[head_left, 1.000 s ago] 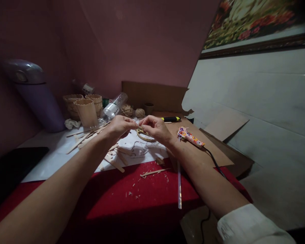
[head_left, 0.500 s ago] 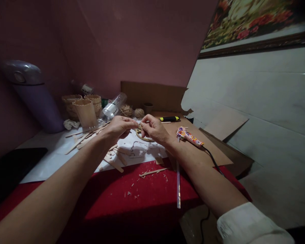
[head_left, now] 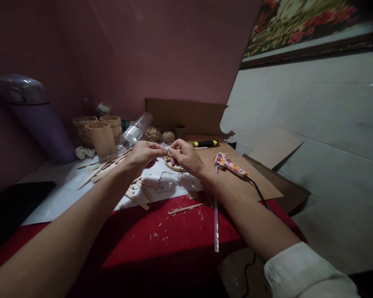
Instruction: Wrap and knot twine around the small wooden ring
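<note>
My left hand [head_left: 145, 155] and my right hand [head_left: 184, 155] meet above the middle of the table, fingertips pinched close together. What lies between the fingers is too small to make out. Just below and behind my right hand is a round ring-like piece [head_left: 173, 167], partly covered by the hand. Several flat wooden craft sticks [head_left: 137, 200] lie scattered by my left wrist on a white sheet [head_left: 65, 198]. To the right of my right hand rests a flower-patterned glue gun [head_left: 230, 164], a clear glue stick [head_left: 216, 225] poking out toward me.
Wooden cups [head_left: 102, 138], a plastic bottle [head_left: 137, 129] and balls of twine [head_left: 168, 137] stand at the back. A black and yellow cutter [head_left: 206, 143] lies on cardboard [head_left: 261, 186]. A purple flask [head_left: 40, 120] is at left. Shavings and a stick [head_left: 186, 208] litter the red cloth [head_left: 136, 256].
The whole view has shifted slightly, so things sit a little further left. Both hands stay pinched together in nearly the same place.
</note>
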The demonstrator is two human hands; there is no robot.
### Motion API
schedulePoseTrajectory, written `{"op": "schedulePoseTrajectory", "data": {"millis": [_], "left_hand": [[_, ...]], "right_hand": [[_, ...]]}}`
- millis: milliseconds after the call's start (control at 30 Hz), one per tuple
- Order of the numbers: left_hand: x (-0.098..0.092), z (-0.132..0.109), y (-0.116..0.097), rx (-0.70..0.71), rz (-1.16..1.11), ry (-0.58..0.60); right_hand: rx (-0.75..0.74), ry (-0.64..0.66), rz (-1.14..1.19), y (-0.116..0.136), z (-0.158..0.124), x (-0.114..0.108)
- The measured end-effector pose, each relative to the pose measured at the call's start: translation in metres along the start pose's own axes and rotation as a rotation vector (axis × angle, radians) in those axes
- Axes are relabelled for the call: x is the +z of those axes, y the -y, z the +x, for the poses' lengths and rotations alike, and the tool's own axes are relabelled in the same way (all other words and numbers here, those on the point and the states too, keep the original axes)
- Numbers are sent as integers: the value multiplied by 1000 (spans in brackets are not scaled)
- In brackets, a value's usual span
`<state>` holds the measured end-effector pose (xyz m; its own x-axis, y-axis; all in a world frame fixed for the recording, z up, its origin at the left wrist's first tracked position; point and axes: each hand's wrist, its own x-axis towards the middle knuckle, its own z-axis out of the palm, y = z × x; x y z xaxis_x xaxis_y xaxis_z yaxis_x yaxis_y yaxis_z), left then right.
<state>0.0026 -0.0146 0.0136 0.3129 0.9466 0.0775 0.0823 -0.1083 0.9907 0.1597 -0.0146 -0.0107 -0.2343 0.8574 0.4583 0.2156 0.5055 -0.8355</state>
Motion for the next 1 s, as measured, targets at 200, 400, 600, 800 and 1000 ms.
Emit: {"op": "schedulePoseTrajectory", "data": {"millis": [200, 400, 600, 800, 1000], "left_hand": [[0, 1, 2, -1, -13, -11], [-2, 2, 1, -69, -64, 64], [-3, 2, 4, -61, -10, 18], [-1, 0, 3, -9, 22, 42], [-4, -1, 1, -38, -6, 123]], "right_hand": [[-60, -58, -115, -8, 3, -7], [-26, -160, -460, -10, 3, -14], [-216, -371, -621, 4, -1, -12], [-259, -38, -289, 8, -2, -2], [-68, 59, -136, 1, 2, -9]]}}
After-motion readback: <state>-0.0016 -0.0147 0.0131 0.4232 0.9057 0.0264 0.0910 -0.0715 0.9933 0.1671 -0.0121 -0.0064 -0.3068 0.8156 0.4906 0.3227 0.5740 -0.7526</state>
